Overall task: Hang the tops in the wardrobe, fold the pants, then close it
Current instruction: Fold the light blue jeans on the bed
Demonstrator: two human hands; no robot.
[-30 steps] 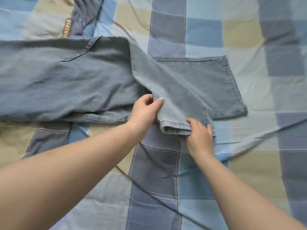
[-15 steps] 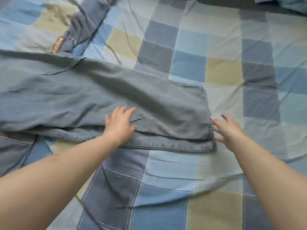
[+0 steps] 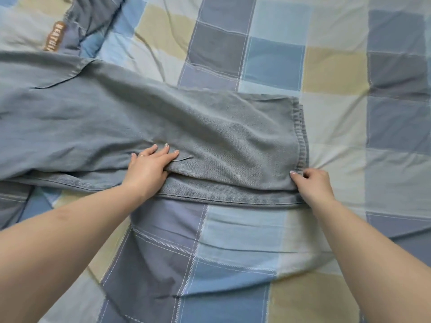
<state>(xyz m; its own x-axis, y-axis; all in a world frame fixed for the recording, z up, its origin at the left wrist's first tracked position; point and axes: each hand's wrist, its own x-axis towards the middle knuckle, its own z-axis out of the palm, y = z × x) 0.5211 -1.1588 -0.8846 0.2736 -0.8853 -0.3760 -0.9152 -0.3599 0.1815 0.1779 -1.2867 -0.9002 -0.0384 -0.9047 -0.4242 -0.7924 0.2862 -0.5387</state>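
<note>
The pants (image 3: pixel 163 127) are lying spread across the bed (image 3: pixel 338 73), a pair in faded blue-grey denim with a fine twill weave, running from the left edge of the view toward the middle right. One leg is lying doubled over the other, so the upper layer is sitting a little farther from the person and the lower layer is showing as a darker strip with a stitched seam along the near edge. The hems are stacking up at the right end, their ribbed stitching standing nearly vertical, and soft wrinkles are crossing the cloth in the middle. A curved pocket seam is showing at the upper left. The left hand (image 3: pixel 147 169) is resting flat on the upper layer near the pants' middle — fingers (image 3: pixel 171 155) straight and spread, pressing the cloth down, with a small ridge of fabric bunching just beyond the fingertips. The right hand (image 3: pixel 312 185) is sitting at the near corner of the hems, its fingers curling in and pinching the edge of the upper layer. Under everything the bed is wearing a patchwork cover in blue, grey, pale yellow and white squares, creasing around the pants, and a brown label (image 3: pixel 54 36) with pale lettering is lying at the upper left, just beyond the waist end.
</note>
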